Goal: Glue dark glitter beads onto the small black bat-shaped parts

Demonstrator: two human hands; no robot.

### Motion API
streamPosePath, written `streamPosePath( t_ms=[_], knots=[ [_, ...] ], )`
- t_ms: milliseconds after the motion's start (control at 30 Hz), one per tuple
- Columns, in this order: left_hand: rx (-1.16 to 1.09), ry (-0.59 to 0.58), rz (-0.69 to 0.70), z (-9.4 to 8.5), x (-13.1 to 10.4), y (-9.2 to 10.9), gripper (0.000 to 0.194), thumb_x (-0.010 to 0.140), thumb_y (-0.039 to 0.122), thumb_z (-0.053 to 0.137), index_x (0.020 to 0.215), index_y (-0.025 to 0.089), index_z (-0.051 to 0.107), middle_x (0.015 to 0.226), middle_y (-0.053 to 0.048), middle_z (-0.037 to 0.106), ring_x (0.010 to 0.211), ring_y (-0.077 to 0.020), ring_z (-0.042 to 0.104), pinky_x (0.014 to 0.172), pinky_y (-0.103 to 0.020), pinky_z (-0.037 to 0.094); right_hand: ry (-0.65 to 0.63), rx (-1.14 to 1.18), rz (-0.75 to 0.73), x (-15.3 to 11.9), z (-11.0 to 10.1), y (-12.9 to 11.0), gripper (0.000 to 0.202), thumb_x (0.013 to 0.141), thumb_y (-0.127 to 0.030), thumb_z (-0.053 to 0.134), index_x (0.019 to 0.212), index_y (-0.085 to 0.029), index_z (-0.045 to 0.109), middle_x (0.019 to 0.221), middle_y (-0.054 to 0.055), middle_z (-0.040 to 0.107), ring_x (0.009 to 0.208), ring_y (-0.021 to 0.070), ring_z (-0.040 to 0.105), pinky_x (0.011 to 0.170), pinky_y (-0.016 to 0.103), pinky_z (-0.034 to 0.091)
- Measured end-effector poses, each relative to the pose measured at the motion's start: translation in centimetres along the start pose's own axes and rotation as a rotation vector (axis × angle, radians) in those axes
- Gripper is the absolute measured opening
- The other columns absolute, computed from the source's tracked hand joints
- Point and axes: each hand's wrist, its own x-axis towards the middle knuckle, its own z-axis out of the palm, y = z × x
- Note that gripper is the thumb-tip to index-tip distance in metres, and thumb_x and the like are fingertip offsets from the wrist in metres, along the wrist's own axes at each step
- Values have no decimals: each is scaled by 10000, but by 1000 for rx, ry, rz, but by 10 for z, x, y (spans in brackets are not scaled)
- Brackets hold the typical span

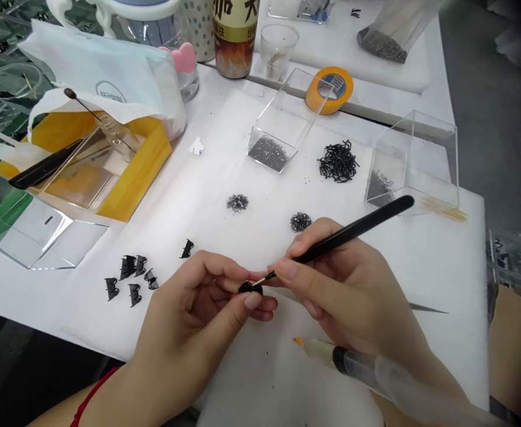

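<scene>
Between the thumb and fingers of my left hand (pixel 198 320) is a small black part (pixel 250 288). My right hand (pixel 344 284) pinches black tweezers (pixel 353 230), whose thin metal tip touches the small part. To the left of my left hand lie several black clip-like pieces (pixel 127 267), with a single one (pixel 187 248) apart from them. Beyond my hands are two small piles of tiny dark pieces (pixel 237 203) (pixel 300 222) and a larger pile of short black rods (pixel 338 161). A clear-barrelled tool with an orange tip (pixel 358 365) is below my right hand.
Clear boxes (pixel 287 112) (pixel 414 160) holding tiny parts stand farther back, near orange tape (pixel 330 89). At the left are a yellow box (pixel 131 184), a clear tray (pixel 42 231) and a tissue pack (pixel 109 71). A bottle (pixel 236 35) and a cup (pixel 278 47) stand behind.
</scene>
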Motion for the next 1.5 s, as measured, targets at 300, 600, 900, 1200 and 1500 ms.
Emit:
streamPosePath(
  t_ms=[300,600,900,1200,1500],
  knots=[
    [51,-9,42,-2,0,-3,168,832,60,651,855,216,593,745,51,735,708,-92,725,694,-99,577,16,-35,2,0,1,1,203,731,-190,760,719,-218,559,521,-70,552,381,45,436,376,144,407],
    [69,-13,56,-3,-3,-4,187,832,49,649,873,222,589,753,62,731,707,-91,724,700,-110,586,-20,-77,-95,-2,0,4,198,754,-195,754,727,-223,559,571,-59,631,378,28,481,345,107,354],
    [103,-21,85,-5,-3,-5,178,852,45,627,871,217,581,779,56,736,724,-98,728,733,-127,592,-46,-32,-105,-1,-3,8,177,777,-236,738,775,-238,561,621,-67,623,426,41,535,397,121,434],
    [39,-33,86,0,-4,-7,223,852,5,603,879,226,604,752,68,731,709,-73,718,722,-104,580,-78,-31,-74,-1,-3,5,174,775,-182,733,752,-220,566,600,-79,633,410,22,547,380,78,409],
    [-50,72,155,9,-5,-11,237,814,-46,612,845,189,622,702,54,716,644,-80,709,666,-103,589,-125,-26,-41,0,-3,1,188,770,-155,729,740,-220,555,529,-100,612,295,-2,425,258,80,192]
  ],
)
